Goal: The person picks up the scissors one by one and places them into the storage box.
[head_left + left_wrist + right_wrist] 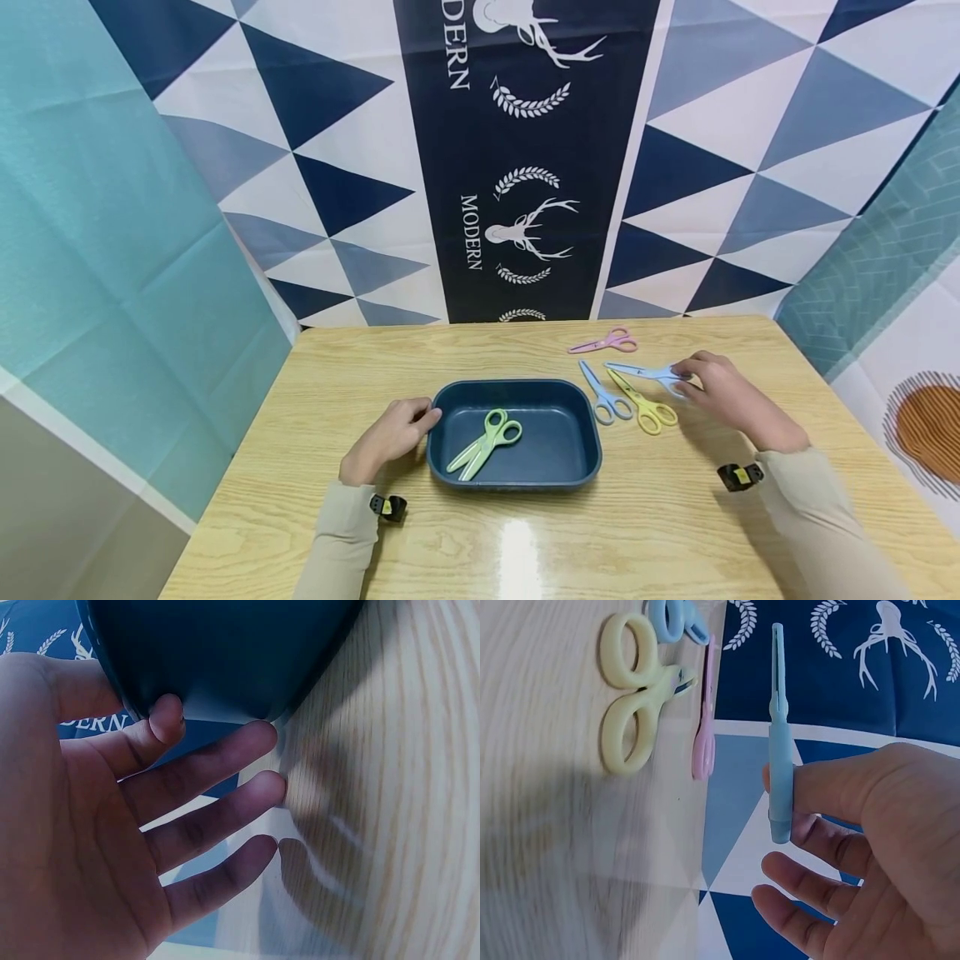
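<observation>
My left hand (396, 429) holds the left rim of a dark blue rectangular tray (555, 446), with the thumb over the edge and the index finger against the outer wall. The other fingers extend below it, near the tabletop. Inside the tray lie light green scissors (489, 450); whether this is one pair or two overlapping, I cannot tell. My right hand (720, 387) pinches light blue scissors (781, 772) by the handle between thumb and index finger. In the right wrist view they appear edge-on, raised off the table, blades pointing away from the hand.
Right of the tray, yellow scissors (636, 400) and a second pair of blue scissors (597, 383) lie on the wooden table (360, 358). Pink scissors (596, 344) lie farther back, near the table's far edge. A patterned cloth (525, 167) hangs behind the table.
</observation>
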Demonstrator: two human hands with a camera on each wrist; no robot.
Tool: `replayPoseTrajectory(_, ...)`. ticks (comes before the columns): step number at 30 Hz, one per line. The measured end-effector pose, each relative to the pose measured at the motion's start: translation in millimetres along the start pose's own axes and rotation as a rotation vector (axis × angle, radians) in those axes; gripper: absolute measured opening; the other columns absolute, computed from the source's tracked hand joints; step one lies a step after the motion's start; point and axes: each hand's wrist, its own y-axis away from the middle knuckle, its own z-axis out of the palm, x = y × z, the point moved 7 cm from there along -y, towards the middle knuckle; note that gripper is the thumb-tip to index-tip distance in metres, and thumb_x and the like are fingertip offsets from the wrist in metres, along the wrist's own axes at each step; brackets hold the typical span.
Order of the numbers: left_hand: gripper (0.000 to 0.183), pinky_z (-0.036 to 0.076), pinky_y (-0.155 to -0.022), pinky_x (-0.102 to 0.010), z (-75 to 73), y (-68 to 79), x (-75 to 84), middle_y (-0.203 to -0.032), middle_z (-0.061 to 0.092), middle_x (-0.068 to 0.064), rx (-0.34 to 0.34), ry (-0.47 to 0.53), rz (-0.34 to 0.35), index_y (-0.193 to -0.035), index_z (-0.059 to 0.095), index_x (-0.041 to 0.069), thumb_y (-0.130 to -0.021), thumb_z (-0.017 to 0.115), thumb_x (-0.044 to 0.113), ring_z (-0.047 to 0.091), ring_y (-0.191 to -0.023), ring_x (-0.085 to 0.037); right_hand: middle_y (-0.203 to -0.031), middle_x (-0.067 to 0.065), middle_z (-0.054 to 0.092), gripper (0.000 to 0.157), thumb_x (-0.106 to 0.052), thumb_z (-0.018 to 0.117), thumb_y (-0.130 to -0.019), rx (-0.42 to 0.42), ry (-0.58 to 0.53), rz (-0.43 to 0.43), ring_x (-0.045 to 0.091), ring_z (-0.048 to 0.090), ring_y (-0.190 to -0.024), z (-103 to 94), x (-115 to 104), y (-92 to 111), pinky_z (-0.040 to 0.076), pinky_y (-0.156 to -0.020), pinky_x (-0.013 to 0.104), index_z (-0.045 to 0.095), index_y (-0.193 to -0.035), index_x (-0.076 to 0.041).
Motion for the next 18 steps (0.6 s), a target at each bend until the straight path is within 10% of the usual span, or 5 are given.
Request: replayPoseTrajectory(18, 0.035, 0.036, -0.061, -0.024, -0.4, 0.5, 1.6, -0.068, 0.042, 0.006, 0.002, -0.001, 0.005, -0.076, 0.051, 0.015, -0.109, 0.053, 0.028, 0.042, -0.059, -0.009, -0.094, 0.018, 0.067, 0.017, -0.001, 0.073, -0.091, 0.005, -0.008, -0.037, 0.035, 0.066, -0.087, -1.1, -18.7, -17.8, 0.053, -0.079, 0.054, 0.072, -0.105, 0.009)
